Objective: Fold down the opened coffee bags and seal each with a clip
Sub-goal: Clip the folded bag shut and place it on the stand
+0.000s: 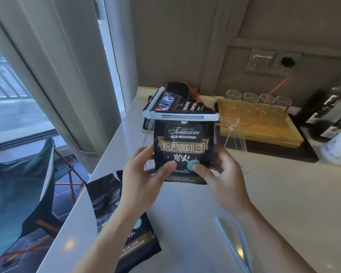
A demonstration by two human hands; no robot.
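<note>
Pale countertop (pixel 283 194) runs along a beige wall, with a window and curtain off at nine to eleven o'clock and a folding chair (pixel 18 194) on the dark tiled floor at eight o'clock.

Both hands hold a black coffee bag (pixel 183 142) upright at the centre, its printed front facing the camera. A white clip (pixel 181 116) lies level across the bag's top edge. The left hand (pixel 140 174) grips the bag's left edge, thumb pressed on the front near the bottom. The right hand (pixel 224 174) grips the right edge, thumb tip on the round teal spot low on the front.

Just behind the held bag, at twelve o'clock, a second bag (pixel 177 103) stands with another white clip (pixel 156 99) running slantwise along its top. A third bag (pixel 114 209) lies flat on the counter at seven o'clock, partly under the left forearm, no clip on it. A loose clip (pixel 234 245) lies on the counter at five o'clock, beside the right forearm.

At two o'clock a yellow tray (pixel 264 127) sits on a dark mat with upturned glasses (pixel 258 98) behind it. An orange cable (pixel 274 89) crosses from the wall socket. A white bottle (pixel 339 146) stands at three o'clock.
</note>
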